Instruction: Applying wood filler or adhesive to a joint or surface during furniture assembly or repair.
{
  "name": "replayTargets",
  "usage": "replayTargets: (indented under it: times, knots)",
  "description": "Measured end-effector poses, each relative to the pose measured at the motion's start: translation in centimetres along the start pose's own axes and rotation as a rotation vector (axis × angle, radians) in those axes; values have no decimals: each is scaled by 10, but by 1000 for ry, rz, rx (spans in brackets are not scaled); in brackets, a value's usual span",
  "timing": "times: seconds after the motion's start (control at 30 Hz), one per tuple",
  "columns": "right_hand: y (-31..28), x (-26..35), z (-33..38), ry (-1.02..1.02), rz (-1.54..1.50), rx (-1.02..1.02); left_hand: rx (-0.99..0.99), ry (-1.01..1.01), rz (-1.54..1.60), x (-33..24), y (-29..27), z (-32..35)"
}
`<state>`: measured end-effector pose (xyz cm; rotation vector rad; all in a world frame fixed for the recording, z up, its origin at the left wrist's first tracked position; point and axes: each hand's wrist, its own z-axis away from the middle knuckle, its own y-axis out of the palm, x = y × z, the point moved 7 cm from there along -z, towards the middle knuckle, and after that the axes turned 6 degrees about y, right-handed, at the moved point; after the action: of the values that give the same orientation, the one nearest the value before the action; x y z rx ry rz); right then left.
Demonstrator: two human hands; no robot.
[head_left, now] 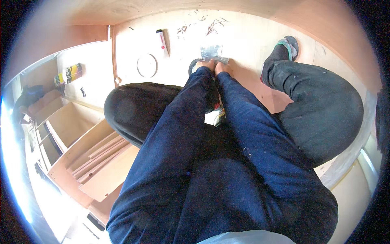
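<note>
- Down on the pale plywood panel [252, 36], seen from the head camera, the person crouches with both arms in dark blue sleeves stretched forward, side by side.
- The left hand [206, 64] and right hand [223, 66] sit close together, nearly touching, both pressed down on the near edge of a flat metal scraper blade [211, 52] that lies on the panel just beyond the fingers.
- Both hands look closed over the blade's near edge; the fingers themselves are too small to make out singly.
- Beyond the blade, small wood shavings [213, 25] are scattered near the far edge of the panel.
- To the left of the hands lies a white tube with a red band [163, 42], and below it a round whitish ring [146, 65], both well apart from the blade.
- A foot in a green-strapped sandal [285, 48] rests on the panel to the right of the hands, the black-trousered knee [325, 110] bent nearer the camera.
- Far left, a yellow and black can [70, 74] lies on its side, and open plywood boxes [77, 122] hold loose strips.
</note>
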<state>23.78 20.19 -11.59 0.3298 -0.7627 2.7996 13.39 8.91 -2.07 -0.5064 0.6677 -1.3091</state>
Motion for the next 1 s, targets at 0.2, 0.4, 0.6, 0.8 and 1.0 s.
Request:
replayTargets:
  times: [0.2, 0.4, 0.6, 0.8, 1.0]
  knots:
    - [-17, -17, -26, -100, -106, -105, 58, 90, -88, -34, -9, 56]
    - [-25, -8, 4, -1, -456, 152, 7, 84, -3, -27, 6, 42]
    - [-6, 21, 38, -45, -441, 421, 123, 14, 59, 0, 11, -13]
    - [-3, 19, 11, -55, -97, 74, 127, -168, 179, -4, -31, 24]
    - [0, 10, -2, -20, 78, -148, 249, -182, 312, -4, -15, 13]
